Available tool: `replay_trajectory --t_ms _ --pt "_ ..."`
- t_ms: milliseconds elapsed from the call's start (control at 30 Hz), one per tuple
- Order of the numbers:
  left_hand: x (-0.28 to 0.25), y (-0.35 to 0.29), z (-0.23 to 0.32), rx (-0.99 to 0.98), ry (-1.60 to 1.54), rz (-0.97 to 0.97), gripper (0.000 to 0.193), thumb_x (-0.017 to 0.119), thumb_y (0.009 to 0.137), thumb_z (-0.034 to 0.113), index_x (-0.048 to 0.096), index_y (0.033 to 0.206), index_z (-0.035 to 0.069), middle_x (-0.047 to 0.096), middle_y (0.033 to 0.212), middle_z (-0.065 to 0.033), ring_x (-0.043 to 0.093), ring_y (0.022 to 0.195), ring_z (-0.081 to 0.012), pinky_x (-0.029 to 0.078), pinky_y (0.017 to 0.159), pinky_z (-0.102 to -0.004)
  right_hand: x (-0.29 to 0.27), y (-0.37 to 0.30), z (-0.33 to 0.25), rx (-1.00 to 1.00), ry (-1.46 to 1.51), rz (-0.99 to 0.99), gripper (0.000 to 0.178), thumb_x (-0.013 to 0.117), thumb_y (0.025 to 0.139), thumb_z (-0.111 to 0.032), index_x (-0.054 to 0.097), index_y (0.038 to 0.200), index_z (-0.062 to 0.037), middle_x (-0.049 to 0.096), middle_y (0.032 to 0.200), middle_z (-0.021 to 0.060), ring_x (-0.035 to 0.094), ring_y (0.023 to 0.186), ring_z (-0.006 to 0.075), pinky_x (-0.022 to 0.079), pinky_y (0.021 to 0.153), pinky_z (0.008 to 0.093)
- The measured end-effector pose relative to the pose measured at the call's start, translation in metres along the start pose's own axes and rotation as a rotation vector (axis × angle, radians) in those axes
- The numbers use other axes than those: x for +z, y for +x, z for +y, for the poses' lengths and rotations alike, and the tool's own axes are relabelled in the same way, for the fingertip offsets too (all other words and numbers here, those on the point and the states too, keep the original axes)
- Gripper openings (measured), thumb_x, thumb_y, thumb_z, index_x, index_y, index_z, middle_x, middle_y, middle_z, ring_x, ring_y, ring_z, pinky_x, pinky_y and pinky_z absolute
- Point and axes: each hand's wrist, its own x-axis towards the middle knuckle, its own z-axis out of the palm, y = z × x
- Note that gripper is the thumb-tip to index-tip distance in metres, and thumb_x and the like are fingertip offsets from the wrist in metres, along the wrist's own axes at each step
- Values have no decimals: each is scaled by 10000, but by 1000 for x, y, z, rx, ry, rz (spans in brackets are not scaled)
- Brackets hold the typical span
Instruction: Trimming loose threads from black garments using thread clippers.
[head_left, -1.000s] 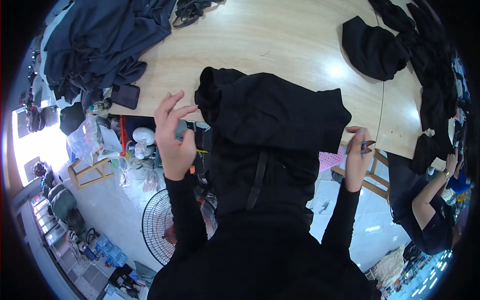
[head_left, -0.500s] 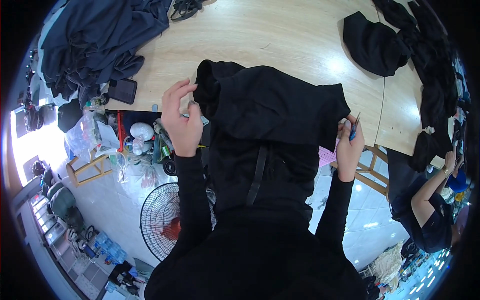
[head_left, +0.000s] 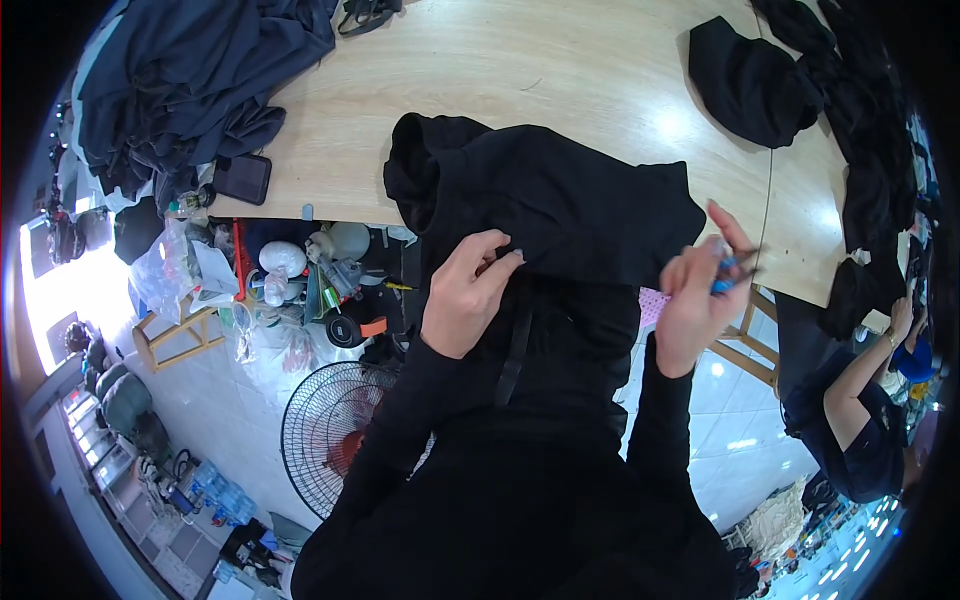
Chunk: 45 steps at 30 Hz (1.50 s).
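A black garment [head_left: 570, 200] lies on the near edge of the wooden table, one tube-like opening facing left and its near side hanging over my lap. My left hand [head_left: 463, 300] is on its near edge, with thumb and fingertips pinched together on the cloth. Off the garment's right end is my right hand [head_left: 697, 305], closed around small blue-handled thread snips [head_left: 722, 283]. Motion blurs the blades and some of the fingers; the index finger points up.
Dark blue cloth [head_left: 200, 90] is heaped at the far left, beside a phone [head_left: 242, 179]. More black cloth [head_left: 750, 85] lies far right. A shelf of clutter [head_left: 290, 265] and a fan [head_left: 335, 435] stand left. A co-worker's arm [head_left: 855, 395] shows at right.
My left hand has moved from the garment's left opening, right and nearer, to pinch its near edge. My right hand has come off the right end, still gripping the snips.
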Motion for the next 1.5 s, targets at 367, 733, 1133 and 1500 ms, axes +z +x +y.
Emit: replay_trajectory --t_ms 367,733,1133,1500 --pt "-5 -4 -3 82 15 88 229 785 854 -129 698 1055 -59 685 1184 -163 752 968 -317 632 796 -352 8 -36 22 -206 -307 -450 368 835 988 -193 609 1191 15 620 907 123 618 731 207 494 675 324" --pt "-2 -6 6 -17 3 180 267 897 806 -46 778 1038 10 680 1187 -106 729 893 -227 589 722 -302 21 -35 27 -280 -454 -535 314 887 919 -180 692 1064 19 713 921 161 717 757 301 562 655 366" --pt "6 -13 -9 97 46 116 273 876 759 -60 701 955 11 675 1178 -113 677 865 -265 564 687 -342 27 -28 26 -349 -450 -574 309 889 914 -191 701 1058 9 708 915 139 718 778 291 566 664 370" --pt "8 -17 -14 107 -3 110 214 850 817 -57 709 966 7 684 1192 -144 669 862 -262 553 726 -344 23 -36 27 -307 -462 -704 273 890 886 -160 706 1030 -18 699 893 107 707 763 282 552 644 360"
